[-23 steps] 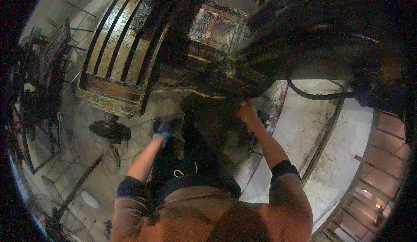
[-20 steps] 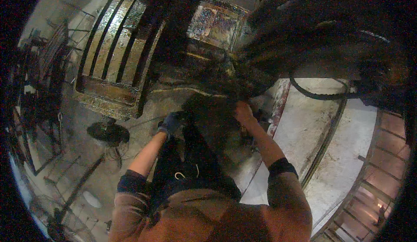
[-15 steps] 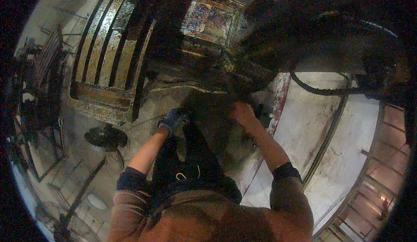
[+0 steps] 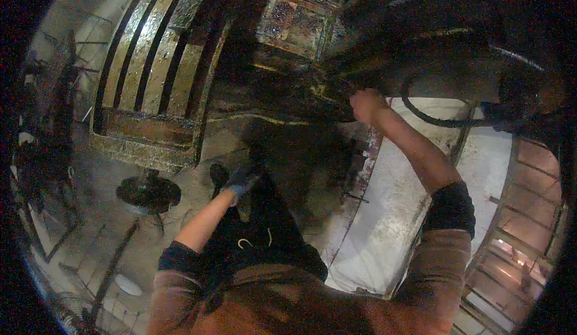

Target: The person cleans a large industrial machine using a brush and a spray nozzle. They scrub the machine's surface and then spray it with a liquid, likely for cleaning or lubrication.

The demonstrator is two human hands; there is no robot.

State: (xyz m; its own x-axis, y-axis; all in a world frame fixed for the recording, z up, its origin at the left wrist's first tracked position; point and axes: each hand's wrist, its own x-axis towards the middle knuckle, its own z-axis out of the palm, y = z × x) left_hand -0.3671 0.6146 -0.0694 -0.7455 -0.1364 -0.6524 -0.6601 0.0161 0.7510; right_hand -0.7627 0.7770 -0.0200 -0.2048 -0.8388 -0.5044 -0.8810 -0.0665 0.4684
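Observation:
My right hand is bare and raised at the dark, greasy machine body, its fingers curled closed. Whatever they hold, if anything, is hidden. My left hand wears a blue-grey glove and hangs low in front of my dark trousers. Its fingers are lost in blur and shadow. Left of the machine body, an oily slotted metal table has a wet shine. Beneath this table sits a dark round handwheel.
Stained white panels stand on the right. A black hose curves above them. Beyond lies a slatted grating in orange light. Dark metal frames line the left, and a white oval object lies on the floor.
My right hand has moved up and to the right, its arm reaching farther out towards the machine. The left hand has dropped slightly lower. The view has shifted a little.

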